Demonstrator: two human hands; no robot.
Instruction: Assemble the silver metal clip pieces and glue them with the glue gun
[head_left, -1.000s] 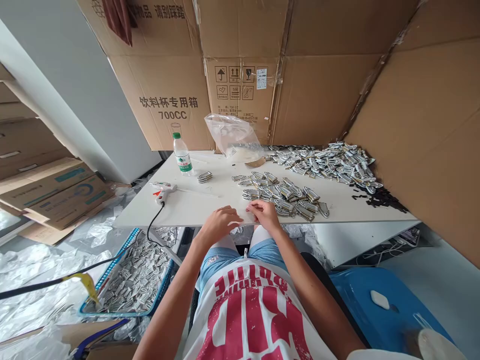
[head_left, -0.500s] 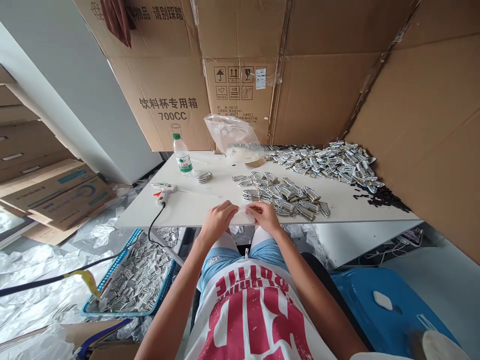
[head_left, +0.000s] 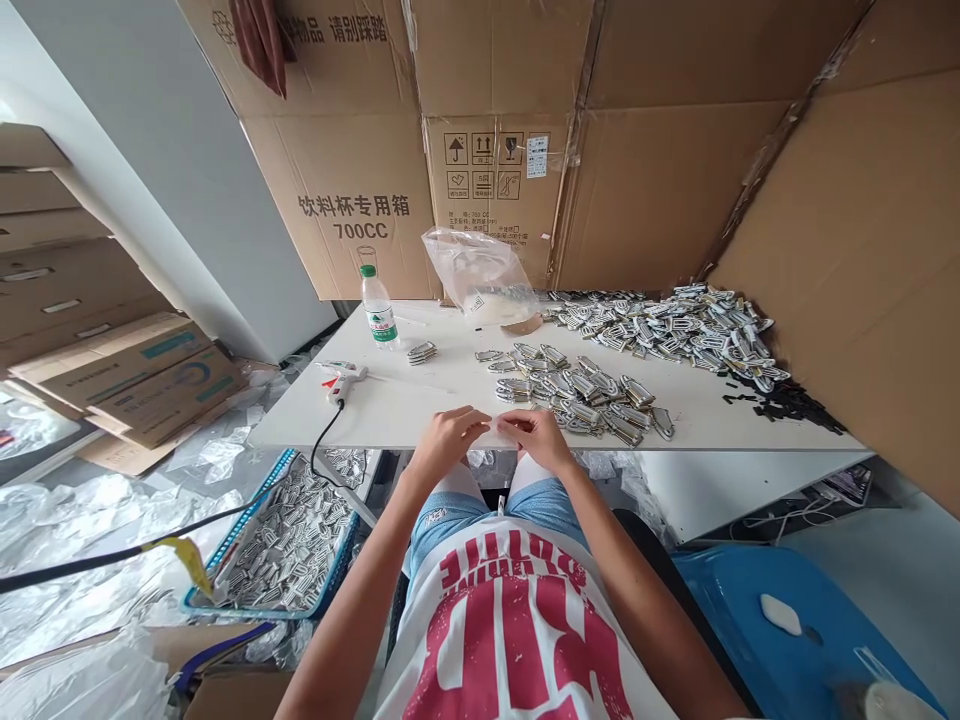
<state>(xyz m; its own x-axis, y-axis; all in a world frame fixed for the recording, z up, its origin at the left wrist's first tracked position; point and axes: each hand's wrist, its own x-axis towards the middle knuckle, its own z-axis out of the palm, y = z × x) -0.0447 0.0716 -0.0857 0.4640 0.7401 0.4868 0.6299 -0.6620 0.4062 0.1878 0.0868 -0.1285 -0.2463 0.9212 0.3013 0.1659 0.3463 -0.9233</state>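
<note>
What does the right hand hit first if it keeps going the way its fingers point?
The right hand points left toward the left hand. It would meet the small pale piece pinched between them, then the left fingertips. Depth is hard to judge, but they look nearly touching.

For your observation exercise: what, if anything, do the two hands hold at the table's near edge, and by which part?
The left hand and right hand pinch a small pale piece by its ends; what it is cannot be told.

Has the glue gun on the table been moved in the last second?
No. The glue gun lies in the same spot relative to the water bottle and the table's left corner; only the camera view shifted.
</note>
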